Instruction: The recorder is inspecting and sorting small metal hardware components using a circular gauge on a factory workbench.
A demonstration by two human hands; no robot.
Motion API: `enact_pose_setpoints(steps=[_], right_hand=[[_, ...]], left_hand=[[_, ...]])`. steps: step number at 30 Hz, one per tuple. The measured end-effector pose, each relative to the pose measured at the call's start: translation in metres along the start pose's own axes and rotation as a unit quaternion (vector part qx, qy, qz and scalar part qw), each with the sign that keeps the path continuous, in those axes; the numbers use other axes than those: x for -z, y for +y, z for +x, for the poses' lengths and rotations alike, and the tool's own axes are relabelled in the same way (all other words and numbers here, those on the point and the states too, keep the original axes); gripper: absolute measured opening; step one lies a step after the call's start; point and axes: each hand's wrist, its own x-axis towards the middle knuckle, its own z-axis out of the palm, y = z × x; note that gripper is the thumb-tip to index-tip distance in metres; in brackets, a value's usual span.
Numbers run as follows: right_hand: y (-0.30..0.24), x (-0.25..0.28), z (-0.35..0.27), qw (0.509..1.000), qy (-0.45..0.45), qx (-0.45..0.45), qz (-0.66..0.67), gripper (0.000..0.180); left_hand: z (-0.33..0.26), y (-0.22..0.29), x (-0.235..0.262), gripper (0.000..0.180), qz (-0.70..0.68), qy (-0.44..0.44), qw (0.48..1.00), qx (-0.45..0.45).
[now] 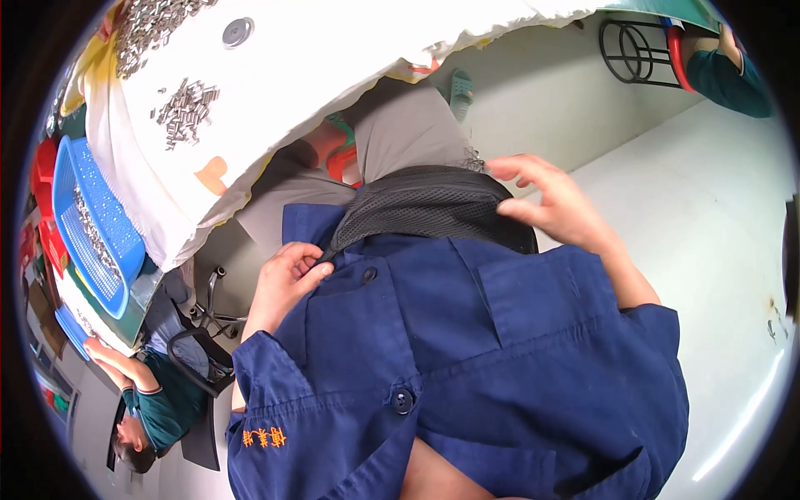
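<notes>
I look down my own front at a blue work shirt (467,350) and, below it, a black mesh pouch (425,204) at my waist. My left hand (287,275) pinches the shirt's edge beside the pouch's left end, fingers closed on the cloth. Over the pouch's right end my right hand (554,204) has its fingertips touching the top rim, fingers apart, gripping nothing that I can see. Grey trousers (408,133) show beyond the pouch.
A table under a white cloth (317,58) carries piles of small metal parts (185,108). A blue basket (92,225) with more parts stands at the left. Another person in green sits at lower left (158,400), and one more at top right (725,75). A black wire stool (637,50) stands on the pale floor.
</notes>
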Motion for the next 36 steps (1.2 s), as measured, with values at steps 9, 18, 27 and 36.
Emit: enact_pose_setpoints(steps=[9, 18, 27, 36], right_hand=[[0.003, -0.022, 0.023, 0.971, 0.003, 0.113, -0.209, 0.016], [0.011, 0.016, -0.010, 0.994, -0.050, -0.060, -0.071, 0.010], [0.012, 0.006, -0.004, 0.992, -0.023, -0.076, -0.102, 0.011], [-0.080, -0.051, 0.104, 0.942, -0.071, 0.255, -0.208, 0.010]], left_hand=[[0.023, 0.020, -0.011, 0.017, 0.055, 0.041, 0.990, -0.120], [0.062, 0.064, -0.016, 0.012, 0.009, 0.041, 0.950, -0.309], [0.065, 0.044, -0.023, 0.014, -0.002, 0.060, 0.941, -0.332], [-0.019, -0.056, -0.005, 0.010, -0.166, 0.114, 0.962, -0.185]])
